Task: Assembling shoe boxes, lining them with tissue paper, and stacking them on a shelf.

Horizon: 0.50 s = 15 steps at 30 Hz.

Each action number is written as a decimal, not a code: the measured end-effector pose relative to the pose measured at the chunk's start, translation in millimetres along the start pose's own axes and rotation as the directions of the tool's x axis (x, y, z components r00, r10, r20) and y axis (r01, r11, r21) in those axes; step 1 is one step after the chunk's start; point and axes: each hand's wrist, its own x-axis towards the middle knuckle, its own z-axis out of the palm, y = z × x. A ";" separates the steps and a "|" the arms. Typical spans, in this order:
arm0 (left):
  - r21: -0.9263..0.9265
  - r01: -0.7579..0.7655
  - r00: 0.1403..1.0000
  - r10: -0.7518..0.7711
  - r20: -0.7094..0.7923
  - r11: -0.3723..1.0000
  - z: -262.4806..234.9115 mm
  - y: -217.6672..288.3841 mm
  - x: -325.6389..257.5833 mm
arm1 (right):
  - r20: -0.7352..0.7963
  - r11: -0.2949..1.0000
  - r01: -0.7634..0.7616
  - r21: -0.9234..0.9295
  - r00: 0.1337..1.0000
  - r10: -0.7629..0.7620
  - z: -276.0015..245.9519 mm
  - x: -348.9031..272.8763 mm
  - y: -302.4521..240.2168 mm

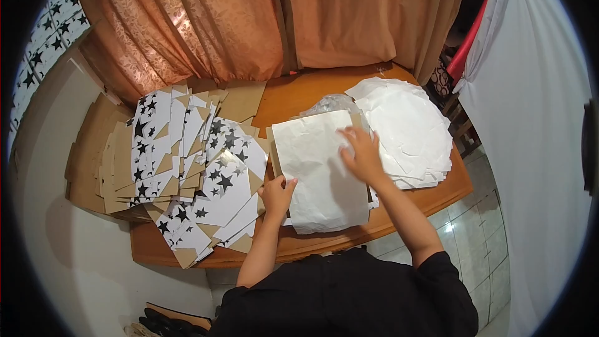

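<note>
— Cardboard pieces printed with black stars (187,162) are lying fanned out to the left of the white sheet (321,168), with plain brown ones stacked further left of it?

— Yes, and the sheet itself is lying in the middle of the wooden table (293,97), on top of a brown board whose edge is showing along its left side.

— What is the left hand (276,192) doing?

— It is pressing down on the sheet's lower left edge, fingers curled over, thumb on the paper. I'd judge it is pinning that corner, which is sensible: the paper is looking thin and crinkled.

— And the right hand (362,153)?

— It is lying flat and open, fingers spread, on the sheet's upper right part. Smoothing outward from the pinned corner would be the careful way, I think.

— Right of the sheet?

— A loose pile of white paper (409,131) is sitting there, touching the sheet's edge.
</note>
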 end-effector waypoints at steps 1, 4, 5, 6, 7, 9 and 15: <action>0.144 -0.109 0.986 0.125 -0.111 0.984 7.4 -7.0 -1.0 | 0.070 0.998 0.047 -0.033 0.997 -0.045 7.8 -17.8 -4.4; 0.320 -0.180 0.964 0.231 -0.129 0.930 13.3 -7.0 -2.4 | 0.247 0.986 0.132 -0.101 0.963 -0.104 27.6 -69.0 -15.8; 0.348 -0.159 0.978 0.196 -0.072 0.924 13.7 -5.4 -2.3 | 0.247 0.987 0.126 -0.102 0.964 -0.098 31.1 -82.2 -16.4; 0.348 -0.162 0.978 0.197 -0.067 0.923 15.2 -5.1 -1.9 | 0.299 0.988 0.130 -0.089 0.949 -0.098 34.6 -93.8 -16.7; 0.355 -0.164 0.971 0.213 -0.105 0.920 17.3 -5.3 -2.8 | 0.352 0.988 0.131 -0.075 0.931 -0.097 35.6 -102.2 -17.3; 0.363 -0.169 0.963 0.231 -0.135 0.916 22.2 -4.6 -2.8 | 0.361 0.991 0.109 -0.083 0.930 -0.072 36.1 -113.6 -16.8; 0.275 -0.737 0.670 0.722 0.174 0.617 22.3 21.7 5.7 | 0.252 0.980 -0.087 -0.180 0.959 0.132 30.7 -124.3 -13.7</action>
